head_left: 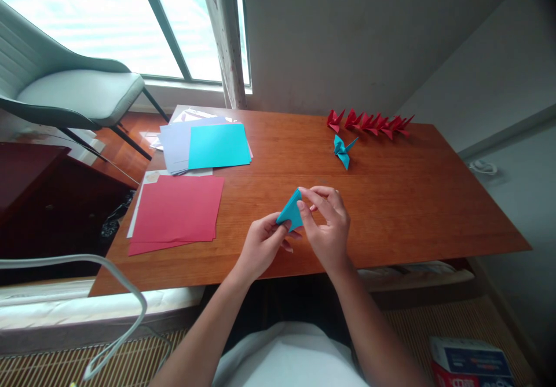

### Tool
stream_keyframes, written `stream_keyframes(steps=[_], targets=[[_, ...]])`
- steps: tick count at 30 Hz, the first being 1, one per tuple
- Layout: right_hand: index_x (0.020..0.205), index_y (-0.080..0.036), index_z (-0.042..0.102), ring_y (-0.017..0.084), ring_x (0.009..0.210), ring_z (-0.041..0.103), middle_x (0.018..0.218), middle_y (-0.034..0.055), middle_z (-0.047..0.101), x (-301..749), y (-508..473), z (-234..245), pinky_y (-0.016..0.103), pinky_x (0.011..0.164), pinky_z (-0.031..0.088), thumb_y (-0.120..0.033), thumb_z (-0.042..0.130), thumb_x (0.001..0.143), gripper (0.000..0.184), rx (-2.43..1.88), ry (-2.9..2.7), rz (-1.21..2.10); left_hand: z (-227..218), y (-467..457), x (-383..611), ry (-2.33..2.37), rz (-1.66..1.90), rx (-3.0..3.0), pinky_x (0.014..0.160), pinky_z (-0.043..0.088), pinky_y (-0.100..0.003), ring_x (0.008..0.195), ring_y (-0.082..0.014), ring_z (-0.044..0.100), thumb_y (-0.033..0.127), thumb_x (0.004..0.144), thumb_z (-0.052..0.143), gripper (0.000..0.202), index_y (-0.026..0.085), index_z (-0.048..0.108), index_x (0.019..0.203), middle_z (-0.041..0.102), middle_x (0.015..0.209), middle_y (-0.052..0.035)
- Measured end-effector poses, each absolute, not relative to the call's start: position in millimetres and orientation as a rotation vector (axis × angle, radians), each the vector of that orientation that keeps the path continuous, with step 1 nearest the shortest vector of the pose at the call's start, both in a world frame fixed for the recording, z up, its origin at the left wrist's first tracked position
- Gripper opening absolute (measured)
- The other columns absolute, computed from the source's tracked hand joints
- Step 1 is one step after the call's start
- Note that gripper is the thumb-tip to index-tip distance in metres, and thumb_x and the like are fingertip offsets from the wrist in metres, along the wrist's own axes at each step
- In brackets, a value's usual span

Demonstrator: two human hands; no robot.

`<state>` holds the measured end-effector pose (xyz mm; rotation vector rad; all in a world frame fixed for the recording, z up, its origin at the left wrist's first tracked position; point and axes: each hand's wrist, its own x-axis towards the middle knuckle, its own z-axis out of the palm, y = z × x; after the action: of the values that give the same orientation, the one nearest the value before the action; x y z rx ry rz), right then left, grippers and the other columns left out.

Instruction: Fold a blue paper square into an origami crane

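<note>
Our left hand (pixel 268 238) pinches the folded blue origami paper (pixel 292 211) between thumb and fingers; our right hand's (pixel 326 220) thumb and forefinger are closed on its upper right edge. Beyond our right fingers sits a blue paper crane (pixel 341 150), with red paper cranes (pixel 382 125) behind; left of our fingers lie red sheets (pixel 176 210).

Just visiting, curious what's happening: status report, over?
Left grip holding folded blue paper; right grip at its upper edge. Blue paper crane beyond, apart. No obstruction visible.
</note>
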<state>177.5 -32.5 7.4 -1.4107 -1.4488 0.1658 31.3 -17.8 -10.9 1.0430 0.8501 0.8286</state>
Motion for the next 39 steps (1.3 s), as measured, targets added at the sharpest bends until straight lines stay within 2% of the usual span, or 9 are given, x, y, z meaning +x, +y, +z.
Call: stream_keyframes(steps=[6,13,17,20,25,30,36,39], targets=[[0.102,-0.028,0.072,0.02,0.084,0.066,0.096,0.0039,0.071,175,-34,11,0.036,0.072,0.057,-0.026,0.066,0.092,0.012,-1.367,-1.405,0.257,-10,-18,32,0.858,0.833,1.048,0.052,0.059,-0.025,0.075,-0.0228,0.075,0.04,0.085,0.071,0.03,0.011,0.073,0.096,0.076,0.087,-0.0093],[0.103,-0.028,0.071,0.018,0.079,0.067,0.089,0.0013,0.073,177,-36,12,0.034,0.073,0.057,-0.026,0.069,0.091,0.012,-1.36,-1.348,0.356,-8,-18,31,0.842,0.817,1.031,0.053,0.059,-0.025,0.077,-0.0237,0.076,0.042,0.086,0.071,0.032,0.012,0.073,0.099,0.077,0.089,-0.01],[0.091,-0.027,0.071,0.019,0.082,0.068,0.09,0.0019,0.073,178,-37,12,0.033,0.072,0.056,-0.024,0.069,0.09,0.003,-1.312,-1.341,0.359,-8,-18,29,0.821,0.812,1.012,0.054,0.059,-0.026,0.076,-0.0238,0.075,0.043,0.085,0.072,0.035,0.012,0.073,0.1,0.077,0.089,-0.0103],[0.091,-0.026,0.07,0.021,0.091,0.07,0.097,0.0039,0.073,178,-37,12,0.034,0.075,0.058,-0.025,0.067,0.091,0.003,-1.279,-1.307,0.452,-9,-18,29,0.807,0.823,0.983,0.056,0.059,-0.026,0.078,-0.0242,0.076,0.042,0.084,0.073,0.034,0.012,0.074,0.102,0.077,0.091,-0.0101],[0.109,-0.027,0.069,0.017,0.082,0.069,0.092,0.0016,0.073,181,-37,11,0.032,0.074,0.057,-0.023,0.069,0.089,0.02,-1.287,-1.37,0.605,-10,-16,28,0.798,0.858,0.947,0.059,0.059,-0.026,0.079,-0.0233,0.075,0.04,0.083,0.075,0.036,0.014,0.074,0.108,0.077,0.099,-0.0104],[0.092,-0.027,0.072,0.018,0.082,0.068,0.089,0.0016,0.072,186,-38,13,0.032,0.073,0.056,-0.019,0.067,0.09,0.009,-1.212,-1.505,0.518,-11,-16,28,0.787,0.863,0.949,0.061,0.06,-0.026,0.081,-0.0231,0.075,0.042,0.084,0.074,0.035,0.014,0.074,0.106,0.076,0.1,-0.0106],[0.093,-0.028,0.073,0.02,0.09,0.067,0.094,0.0027,0.074,193,-49,13,0.039,0.082,0.058,-0.007,0.066,0.087,0.023,-1.065,-1.707,0.462,-13,-16,26,0.789,0.916,0.916,0.06,0.055,-0.023,0.065,-0.0145,0.066,0.043,0.084,0.075,0.031,0.014,0.075,0.097,0.075,0.083,-0.0053],[0.092,-0.028,0.072,0.021,0.091,0.066,0.095,0.0034,0.075,194,-54,10,0.041,0.083,0.059,-0.004,0.066,0.085,0.026,-1.048,-1.776,0.394,-15,-16,26,0.768,0.949,0.905,0.064,0.053,-0.024,0.067,-0.0149,0.065,0.04,0.082,0.078,0.031,0.014,0.076,0.097,0.076,0.084,-0.0047]])
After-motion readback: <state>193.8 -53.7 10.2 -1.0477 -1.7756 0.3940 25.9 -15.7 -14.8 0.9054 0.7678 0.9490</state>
